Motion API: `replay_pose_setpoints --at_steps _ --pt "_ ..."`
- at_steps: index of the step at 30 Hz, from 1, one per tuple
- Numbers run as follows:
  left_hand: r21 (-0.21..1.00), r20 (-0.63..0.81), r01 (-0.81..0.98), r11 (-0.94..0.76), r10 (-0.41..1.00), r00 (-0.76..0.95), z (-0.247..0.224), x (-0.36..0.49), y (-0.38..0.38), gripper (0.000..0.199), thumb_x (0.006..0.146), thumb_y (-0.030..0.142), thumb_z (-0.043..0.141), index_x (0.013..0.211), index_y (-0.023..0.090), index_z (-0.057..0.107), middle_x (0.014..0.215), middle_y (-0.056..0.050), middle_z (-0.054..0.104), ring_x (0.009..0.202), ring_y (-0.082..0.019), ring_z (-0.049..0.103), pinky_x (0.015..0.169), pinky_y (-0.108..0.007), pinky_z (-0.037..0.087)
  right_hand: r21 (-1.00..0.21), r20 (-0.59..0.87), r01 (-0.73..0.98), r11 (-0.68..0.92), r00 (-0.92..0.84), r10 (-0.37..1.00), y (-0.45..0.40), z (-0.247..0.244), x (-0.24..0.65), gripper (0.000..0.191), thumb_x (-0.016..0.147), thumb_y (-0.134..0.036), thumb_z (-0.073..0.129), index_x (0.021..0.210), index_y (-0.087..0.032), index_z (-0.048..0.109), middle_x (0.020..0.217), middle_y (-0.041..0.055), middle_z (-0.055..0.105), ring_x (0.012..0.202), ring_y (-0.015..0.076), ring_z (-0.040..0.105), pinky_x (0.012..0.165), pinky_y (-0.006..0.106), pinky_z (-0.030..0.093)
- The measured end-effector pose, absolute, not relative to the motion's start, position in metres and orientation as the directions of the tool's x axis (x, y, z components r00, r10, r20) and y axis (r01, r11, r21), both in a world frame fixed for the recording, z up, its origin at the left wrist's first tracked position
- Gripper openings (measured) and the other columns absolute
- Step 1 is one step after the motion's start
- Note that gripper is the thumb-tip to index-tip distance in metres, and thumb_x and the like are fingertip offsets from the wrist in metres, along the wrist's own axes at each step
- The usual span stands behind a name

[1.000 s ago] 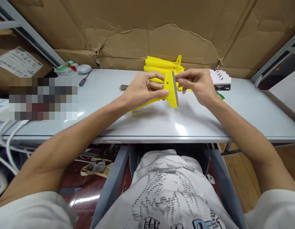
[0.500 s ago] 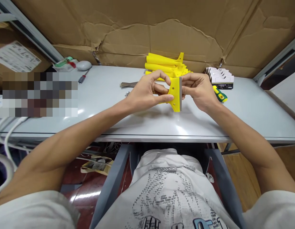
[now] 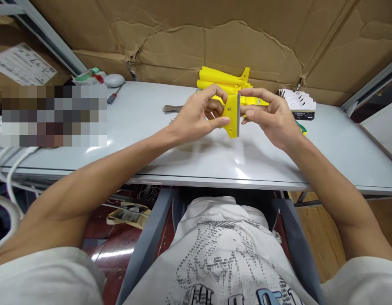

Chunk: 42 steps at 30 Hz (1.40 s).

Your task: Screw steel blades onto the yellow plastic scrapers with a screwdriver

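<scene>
My left hand (image 3: 200, 112) is closed around the handle side of a yellow scraper (image 3: 231, 120), thumb on its face. The scraper is held above the table with its grey metal blade (image 3: 238, 115) upright and facing right. Two small screws show on its head. My right hand (image 3: 275, 116) is just right of the blade, fingers apart. Its index fingertip is at the blade's top end, and another fingertip reaches close to the blade's edge; whether it touches is unclear. Behind the hands lies a pile of yellow scraper handles (image 3: 219, 78).
At the back right stand white and black boxes (image 3: 299, 103), with a green and yellow tool (image 3: 301, 128) partly hidden by my right wrist. Flat metal strips (image 3: 172, 109) lie left of the pile. A screwdriver (image 3: 113, 96) and a white computer mouse (image 3: 114, 80) are farther left. Cardboard (image 3: 183, 51) backs the table.
My right hand has loosened from the blade: its index finger has stretched to the blade's top and its thumb has drawn back. My left hand keeps the scraper. The view has shifted slightly.
</scene>
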<state>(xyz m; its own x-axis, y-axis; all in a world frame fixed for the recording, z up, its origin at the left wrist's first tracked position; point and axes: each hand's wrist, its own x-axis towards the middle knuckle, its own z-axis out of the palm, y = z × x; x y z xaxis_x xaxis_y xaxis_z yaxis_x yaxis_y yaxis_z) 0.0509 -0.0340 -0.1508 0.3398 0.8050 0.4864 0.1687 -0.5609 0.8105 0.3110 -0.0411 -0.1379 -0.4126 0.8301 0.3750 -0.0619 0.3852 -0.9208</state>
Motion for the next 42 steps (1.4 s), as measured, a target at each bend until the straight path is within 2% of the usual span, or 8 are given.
replay_pose_setpoints --at_steps 5,9,14,17,22,28,36,42 --pt "0.774 0.585 0.114 -0.622 0.773 0.246 -0.126 0.020 -0.008 0.060 0.070 0.064 0.110 0.108 0.034 0.074 0.106 0.003 0.087 0.089 -0.022 0.078 0.079 -0.044 0.067 -0.849 0.456 0.096 0.519 -0.363 0.813 -0.037 -0.152 0.309 0.036 0.086 -0.031 0.085 0.122 -0.028 0.078 0.112 0.0017 0.091 0.102 0.0223 0.085 0.088 0.039 0.068" --pt "0.816 0.556 0.087 -0.572 0.817 0.155 -0.114 0.004 0.002 0.065 0.058 0.067 0.115 0.099 0.035 0.076 0.095 0.008 0.087 0.082 -0.021 0.075 0.082 -0.050 0.067 -0.621 0.522 0.346 0.703 -0.486 0.701 -0.026 -0.176 0.285 0.027 0.090 -0.016 0.067 0.111 -0.019 0.084 0.101 0.0068 0.089 0.093 0.0226 0.082 0.078 0.034 0.060" --pt "0.871 0.471 0.118 -0.478 0.878 0.081 -0.113 0.002 0.001 0.076 0.048 0.071 0.117 0.095 0.028 0.077 0.085 0.008 0.086 0.083 -0.020 0.072 0.088 -0.052 0.065 -0.380 0.460 0.384 0.842 -0.711 0.532 -0.012 -0.185 0.224 0.033 0.107 -0.015 0.062 0.123 -0.019 0.090 0.116 0.0112 0.086 0.092 0.0218 0.075 0.086 0.036 0.054" --pt "0.885 0.447 0.122 -0.450 0.893 0.053 -0.113 -0.001 0.002 0.076 0.046 0.069 0.118 0.094 0.028 0.076 0.090 0.008 0.087 0.084 -0.020 0.071 0.089 -0.054 0.062 -0.291 0.381 0.452 0.843 -0.753 0.536 -0.006 -0.179 0.195 0.037 0.111 -0.014 0.060 0.128 -0.024 0.090 0.122 0.0117 0.084 0.104 0.0246 0.073 0.085 0.035 0.047" --pt "0.879 0.457 0.133 -0.458 0.889 0.039 -0.113 -0.006 0.008 0.070 0.057 0.064 0.117 0.097 0.027 0.073 0.088 0.007 0.086 0.083 -0.021 0.068 0.089 -0.058 0.060 -0.341 0.338 0.526 0.779 -0.705 0.624 0.003 -0.177 0.177 0.020 0.105 -0.013 0.073 0.115 -0.019 0.090 0.117 0.0106 0.085 0.095 0.0217 0.070 0.082 0.032 0.044" --pt "0.901 0.409 0.154 -0.405 0.913 0.010 -0.113 0.001 0.004 0.082 0.043 0.070 0.117 0.095 0.026 0.071 0.081 0.009 0.084 0.081 -0.019 0.066 0.085 -0.054 0.061 -0.463 0.328 0.539 0.704 -0.633 0.701 0.001 -0.182 0.171 0.011 0.102 -0.014 0.078 0.108 -0.015 0.087 0.110 0.0087 0.086 0.089 0.0195 0.070 0.083 0.031 0.046" --pt "0.905 0.379 0.187 -0.381 0.924 0.052 -0.119 -0.001 0.010 0.087 0.040 0.073 0.116 0.097 0.028 0.068 0.078 0.011 0.081 0.090 -0.019 0.067 0.087 -0.050 0.059 -0.212 0.338 0.612 0.762 -0.685 0.645 -0.008 -0.183 0.171 0.038 0.107 -0.007 0.054 0.117 -0.022 0.088 0.125 0.0104 0.085 0.101 0.0251 0.072 0.076 0.035 0.037" --pt "0.906 0.355 0.216 -0.363 0.932 0.077 -0.123 -0.006 0.014 0.075 0.058 0.060 0.114 0.106 0.025 0.067 0.085 0.009 0.079 0.099 -0.020 0.069 0.095 -0.051 0.059 -0.218 0.395 0.564 0.797 -0.695 0.600 -0.014 -0.181 0.184 0.035 0.110 -0.008 0.053 0.120 -0.020 0.085 0.124 0.0111 0.085 0.103 0.0256 0.076 0.081 0.035 0.045"
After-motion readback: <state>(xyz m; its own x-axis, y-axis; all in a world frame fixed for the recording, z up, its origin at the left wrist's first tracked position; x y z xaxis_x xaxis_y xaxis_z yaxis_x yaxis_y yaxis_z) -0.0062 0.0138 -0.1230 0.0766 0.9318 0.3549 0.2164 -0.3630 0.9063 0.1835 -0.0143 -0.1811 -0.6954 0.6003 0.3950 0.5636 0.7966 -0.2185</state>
